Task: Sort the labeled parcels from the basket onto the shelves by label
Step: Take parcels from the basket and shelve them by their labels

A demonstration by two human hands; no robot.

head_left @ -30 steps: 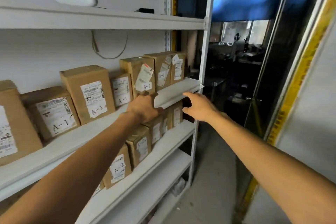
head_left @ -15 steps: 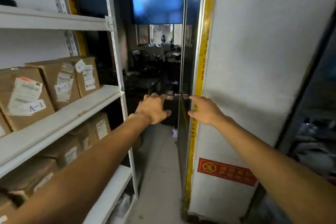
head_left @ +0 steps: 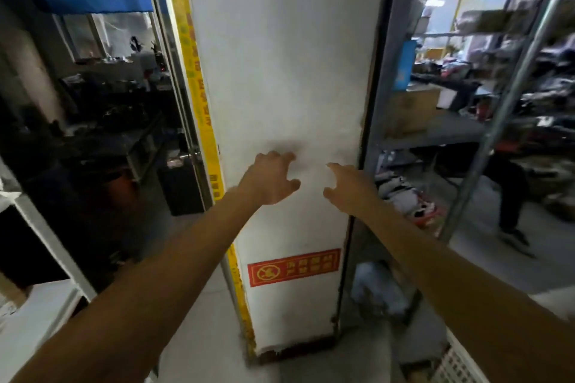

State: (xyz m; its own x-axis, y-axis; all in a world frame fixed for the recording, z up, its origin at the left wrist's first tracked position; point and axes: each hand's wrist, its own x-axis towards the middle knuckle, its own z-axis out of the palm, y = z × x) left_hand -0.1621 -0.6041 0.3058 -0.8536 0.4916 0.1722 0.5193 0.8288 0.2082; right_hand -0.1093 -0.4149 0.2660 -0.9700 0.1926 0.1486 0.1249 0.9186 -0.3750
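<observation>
Parcels and the basket are nowhere I can make out from the head camera; only a white shelf edge [head_left: 46,221] shows at the lower left, and I cannot tell what it carries. Both my arms reach forward toward a white pillar [head_left: 280,71] that fills the middle of the view. My left hand [head_left: 270,179] is spread loosely, fingers slightly bent, holding nothing, close to the pillar's face at about mid-height. My right hand [head_left: 348,185] sits just beside it, apart from it, fingers relaxed and also holding nothing. Whether either hand touches the pillar I cannot tell. A yellow tape strip [head_left: 199,96] runs down the pillar's left edge, and a red sign [head_left: 294,267] is stuck near its bottom. To the right stands a metal rack [head_left: 510,93], blurred, with a person's dark legs [head_left: 510,205] behind it.
</observation>
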